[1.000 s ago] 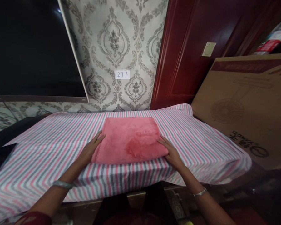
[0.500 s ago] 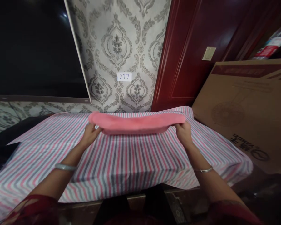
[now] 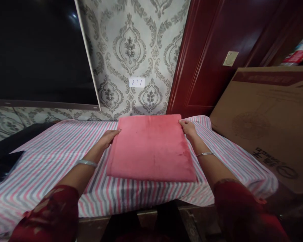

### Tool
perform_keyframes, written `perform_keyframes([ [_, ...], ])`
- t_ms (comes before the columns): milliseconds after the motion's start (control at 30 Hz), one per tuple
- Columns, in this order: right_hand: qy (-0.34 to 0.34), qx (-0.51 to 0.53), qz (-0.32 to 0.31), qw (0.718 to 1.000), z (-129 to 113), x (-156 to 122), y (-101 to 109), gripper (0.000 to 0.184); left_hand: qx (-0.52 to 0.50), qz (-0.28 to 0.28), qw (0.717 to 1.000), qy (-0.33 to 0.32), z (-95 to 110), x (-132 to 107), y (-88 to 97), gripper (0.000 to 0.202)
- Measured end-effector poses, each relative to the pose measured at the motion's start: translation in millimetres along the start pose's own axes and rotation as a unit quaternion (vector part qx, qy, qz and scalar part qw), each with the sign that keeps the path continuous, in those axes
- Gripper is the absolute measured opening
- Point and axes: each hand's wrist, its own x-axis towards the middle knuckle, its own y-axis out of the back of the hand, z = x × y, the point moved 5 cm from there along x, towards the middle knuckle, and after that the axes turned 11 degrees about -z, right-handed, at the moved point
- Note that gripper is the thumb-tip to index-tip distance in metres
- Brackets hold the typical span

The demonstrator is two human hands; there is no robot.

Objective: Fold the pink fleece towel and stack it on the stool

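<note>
A soft pink folded cloth [image 3: 151,148], roughly square with a velvety nap, lies flat over the striped tablecloth [image 3: 98,191], its front fold close to the table's front edge. My left hand [image 3: 110,137] grips its left side near the back, thumb on top and the other fingers partly hidden. At the far right corner, my right hand [image 3: 188,128] pinches the cloth's edge between thumb and fingers.
On the left, a dark flat device [image 3: 6,166] rests at the table's side below a large television [image 3: 40,53]. A big cardboard box [image 3: 262,114] leans at the right, with a bottle [image 3: 299,52] behind it. Patterned wallpaper [image 3: 130,47] rises behind the table.
The pink cloth, earlier held up nearly edge-on at the back, has come down toward me and now shows its broad top face. Both hands have shifted to its sides.
</note>
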Motion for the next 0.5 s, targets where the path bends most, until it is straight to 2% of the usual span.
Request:
perform_keyframes([
  [67,-0.038,-0.007,-0.032,0.999,22.6,3.6,-15.9,0.019,0.016,0.004,0.999,0.042,-21.8,5.0,-1.9,0.054],
  [167,-0.072,-0.045,-0.059,0.995,50.0,0.3,-31.2,0.032,0.021,-0.006,0.998,0.063,-42.3,7.1,-4.2,0.055],
  [267,-0.089,-0.104,-0.079,0.987,71.3,-7.4,-35.5,0.044,0.027,-0.015,0.998,0.055,-49.6,5.5,-2.7,0.061],
  [400,-0.094,-0.175,-0.109,0.974,92.0,-18.9,-31.8,0.051,0.072,-0.024,0.995,0.058,-53.0,-0.2,-0.4,0.074],
  [500,-0.083,-0.197,-0.13,0.968,100.7,-25.1,-30.8,0.056,0.069,-0.063,0.994,0.053,-54.1,-6.9,-6.5,0.084],
])
